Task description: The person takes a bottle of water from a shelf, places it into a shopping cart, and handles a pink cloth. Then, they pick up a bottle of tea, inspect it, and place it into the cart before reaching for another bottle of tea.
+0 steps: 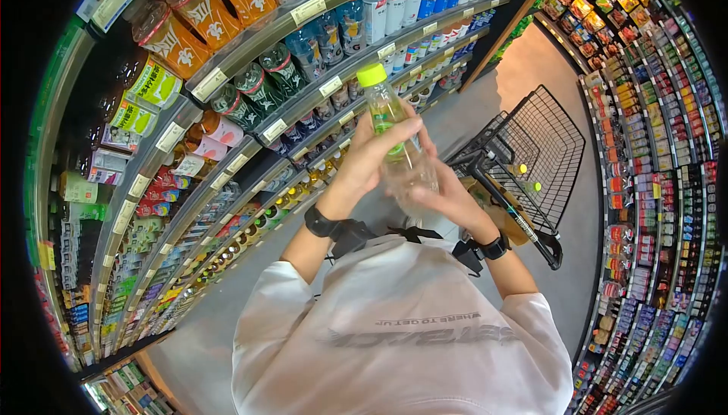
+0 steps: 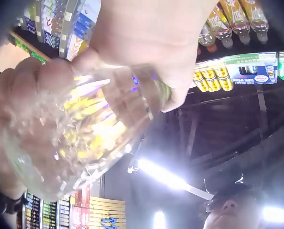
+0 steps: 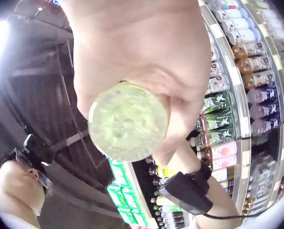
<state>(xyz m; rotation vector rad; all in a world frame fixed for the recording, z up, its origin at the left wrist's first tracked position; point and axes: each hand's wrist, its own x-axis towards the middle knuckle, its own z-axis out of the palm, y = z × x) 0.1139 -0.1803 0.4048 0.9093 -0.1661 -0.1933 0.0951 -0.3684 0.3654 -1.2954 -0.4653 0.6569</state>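
Note:
A clear plastic bottle (image 1: 410, 176) with a yellow-green cap (image 1: 371, 74) is held tilted in front of the chest, cap toward the shelves. The left hand (image 1: 369, 158) grips its upper part and label, thumb across the front. Around the lower part, the right hand (image 1: 453, 201) curls its fingers. In the left wrist view the clear bottle (image 2: 84, 129) lies between the left hand (image 2: 147, 38) and the other hand's fingers. The right wrist view shows the round bottle base (image 3: 127, 122) below the palm of the right hand (image 3: 142, 52).
Drink shelves (image 1: 331, 85) curve along the left. On the right stands a black wire shopping cart (image 1: 542, 157) with a few bottles inside, one yellow-capped (image 1: 520, 169). More stocked shelves (image 1: 652, 187) line the far right. Grey floor (image 1: 205, 339) shows between the shelves.

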